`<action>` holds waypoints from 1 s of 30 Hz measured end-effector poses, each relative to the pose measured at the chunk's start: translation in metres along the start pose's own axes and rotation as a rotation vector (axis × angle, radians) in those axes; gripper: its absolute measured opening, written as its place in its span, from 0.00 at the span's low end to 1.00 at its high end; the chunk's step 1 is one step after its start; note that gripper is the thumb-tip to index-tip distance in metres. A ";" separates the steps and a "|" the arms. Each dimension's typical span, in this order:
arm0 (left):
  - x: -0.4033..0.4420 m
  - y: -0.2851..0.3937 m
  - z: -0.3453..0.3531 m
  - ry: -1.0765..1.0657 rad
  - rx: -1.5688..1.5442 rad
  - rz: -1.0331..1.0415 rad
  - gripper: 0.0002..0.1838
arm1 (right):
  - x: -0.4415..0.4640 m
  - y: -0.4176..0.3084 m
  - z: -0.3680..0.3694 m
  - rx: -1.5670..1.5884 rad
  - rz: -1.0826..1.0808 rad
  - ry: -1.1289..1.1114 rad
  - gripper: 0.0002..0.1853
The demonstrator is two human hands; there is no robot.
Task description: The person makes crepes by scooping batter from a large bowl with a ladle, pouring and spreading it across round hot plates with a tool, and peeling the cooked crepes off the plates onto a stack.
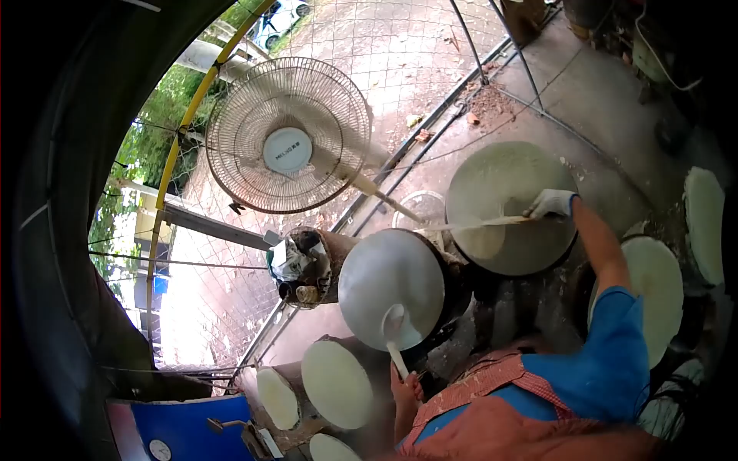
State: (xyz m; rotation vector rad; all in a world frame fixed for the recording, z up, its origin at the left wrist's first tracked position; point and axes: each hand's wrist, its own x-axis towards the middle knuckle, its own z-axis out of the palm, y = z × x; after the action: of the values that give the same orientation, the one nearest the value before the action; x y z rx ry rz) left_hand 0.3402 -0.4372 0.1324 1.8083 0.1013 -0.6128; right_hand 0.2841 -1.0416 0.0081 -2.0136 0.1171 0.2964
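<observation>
The left hand [408, 386] curls fingers round the ladle [393, 324], bowl beyond them over the pan [384, 269]; the right hand [551, 203] pinches the stick [483, 223] endwise, apparently for reach.

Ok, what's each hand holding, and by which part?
Left hand: the ladle, by its handle. Right hand, gloved: the long pale stick, by one end.

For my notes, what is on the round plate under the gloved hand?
The plate shows a paler patch; the stick and gloved right hand hide what lies beneath.
</observation>
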 end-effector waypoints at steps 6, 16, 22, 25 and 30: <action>0.027 -0.013 -0.052 -0.130 -0.139 -0.178 0.39 | -0.247 -0.041 0.070 -0.753 0.376 -0.173 0.15; 0.039 0.011 -0.100 -0.418 -0.156 -0.075 0.33 | -0.043 -0.205 0.354 0.163 0.376 1.196 0.14; 0.030 -0.019 -0.143 -0.480 -0.281 -0.086 0.35 | -0.096 -0.174 0.374 -0.790 0.733 1.118 0.10; 0.019 -0.021 -0.152 -0.555 -0.452 -0.171 0.33 | -0.096 -0.184 0.364 -0.211 0.657 1.298 0.15; 0.018 -0.029 -0.161 -0.744 -0.718 -0.222 0.27 | -0.021 -0.191 0.359 -0.254 0.564 1.151 0.18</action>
State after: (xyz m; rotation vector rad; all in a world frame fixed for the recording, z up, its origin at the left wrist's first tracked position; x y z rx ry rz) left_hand 0.4017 -0.2848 0.1310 0.8130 0.0093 -1.1942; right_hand 0.2480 -0.6370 0.0285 -2.1238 1.4248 -0.5670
